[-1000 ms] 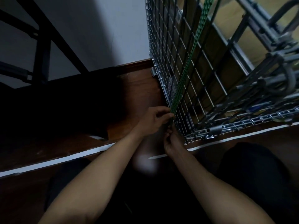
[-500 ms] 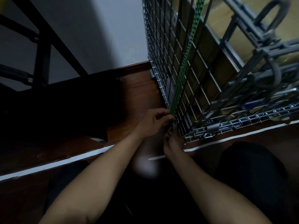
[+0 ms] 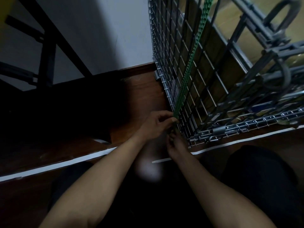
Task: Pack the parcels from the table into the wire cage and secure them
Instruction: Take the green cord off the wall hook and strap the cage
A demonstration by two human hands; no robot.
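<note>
A pale grey wall fills eleven o'clock above a dark skirting board. The brown wooden floor carries white tape lines from eight to three o'clock. A black metal frame stands at ten o'clock. Light is dim.

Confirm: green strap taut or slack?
Taut: the green strap runs straight down the wire cage to where the left hand pinches it.

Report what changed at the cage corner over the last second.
Nothing visibly moved. The left hand still pinches the green strap at the lower corner of the wire cage. The right hand stays just below it, its grip too dark to tell. Only the camera view shifted slightly.
</note>
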